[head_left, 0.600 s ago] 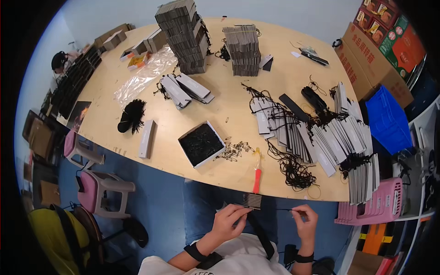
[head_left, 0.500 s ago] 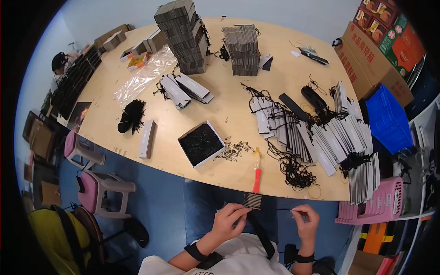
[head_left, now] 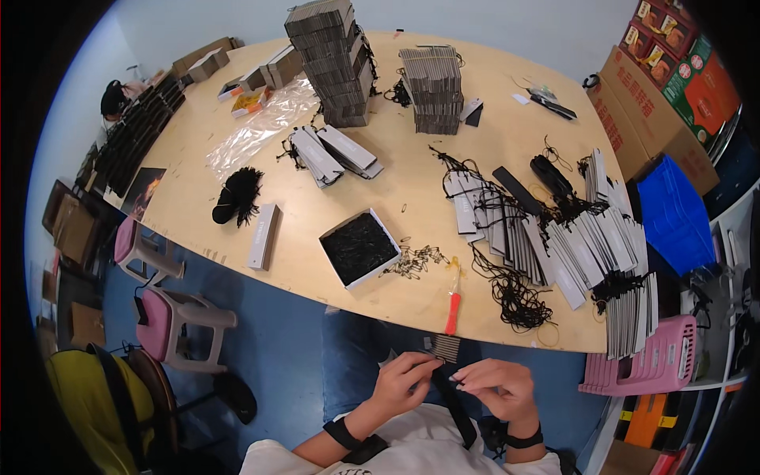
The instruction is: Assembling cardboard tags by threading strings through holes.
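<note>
My left hand [head_left: 405, 382] is closed at the front edge of the table, above my lap. Its fingertips pinch the near end of a small stack of tags [head_left: 445, 348], whose thin edges show as dark and light stripes. Close on its right is my right hand [head_left: 500, 388], thumb and fingers pinched together. A thin dark piece, which looks like a black cord [head_left: 456, 381], shows at those fingertips; most of it is hidden. Just beyond the stack, a tool with a red handle [head_left: 453, 313] lies on the table.
An open white box of small black pieces [head_left: 359, 247] stands near loose safety pins [head_left: 419, 257]. Corded grey tags [head_left: 507, 229] and tangled black cords [head_left: 518, 305] spread at right. Tall tag stacks [head_left: 336, 71] stand behind. A pink basket [head_left: 645, 356] is beside the table's right corner.
My right hand has moved left, close to my left hand, with its fingers still pinched. My left hand has shifted only slightly. The view has moved a little, so the table things appear further right.
</note>
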The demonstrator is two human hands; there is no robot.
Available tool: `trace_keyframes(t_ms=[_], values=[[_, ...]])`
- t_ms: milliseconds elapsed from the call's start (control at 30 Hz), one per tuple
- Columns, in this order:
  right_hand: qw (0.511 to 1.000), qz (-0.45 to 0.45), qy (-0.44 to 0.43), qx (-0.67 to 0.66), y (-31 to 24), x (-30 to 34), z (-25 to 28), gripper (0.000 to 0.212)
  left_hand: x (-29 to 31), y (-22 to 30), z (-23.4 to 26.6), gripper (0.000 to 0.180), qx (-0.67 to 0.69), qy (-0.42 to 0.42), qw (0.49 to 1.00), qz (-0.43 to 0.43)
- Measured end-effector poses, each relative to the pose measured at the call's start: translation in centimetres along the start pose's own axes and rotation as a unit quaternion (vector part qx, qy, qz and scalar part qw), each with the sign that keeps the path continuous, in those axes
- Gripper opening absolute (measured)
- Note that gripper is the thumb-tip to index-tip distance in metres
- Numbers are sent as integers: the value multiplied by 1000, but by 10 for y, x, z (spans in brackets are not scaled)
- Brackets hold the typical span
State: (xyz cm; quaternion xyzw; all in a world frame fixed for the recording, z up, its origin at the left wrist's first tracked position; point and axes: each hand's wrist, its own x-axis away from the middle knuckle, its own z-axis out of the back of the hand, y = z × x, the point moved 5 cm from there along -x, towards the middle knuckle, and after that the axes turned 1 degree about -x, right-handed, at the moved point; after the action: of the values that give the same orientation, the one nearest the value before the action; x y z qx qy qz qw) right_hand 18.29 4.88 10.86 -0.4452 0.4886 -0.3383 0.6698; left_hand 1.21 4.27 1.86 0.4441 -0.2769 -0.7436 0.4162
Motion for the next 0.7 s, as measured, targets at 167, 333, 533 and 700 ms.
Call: trace_keyframes(t_ms=[167,333,533,700], values=[[990,-81,-104,-56,1,3,-10,14,-1,0,-1,28,7,13,1000,0],[977,-123,-162,-59,10,13,-14,10,0,1,0,28,1,12,1000,9],[982,-129,-108,-82,15,22,0,11,0,4,-1,30,-19,3,1000,-5],[980,-126,-146,-54,9,13,-12,11,3,1,-3,29,-28,6,1000,-6]])
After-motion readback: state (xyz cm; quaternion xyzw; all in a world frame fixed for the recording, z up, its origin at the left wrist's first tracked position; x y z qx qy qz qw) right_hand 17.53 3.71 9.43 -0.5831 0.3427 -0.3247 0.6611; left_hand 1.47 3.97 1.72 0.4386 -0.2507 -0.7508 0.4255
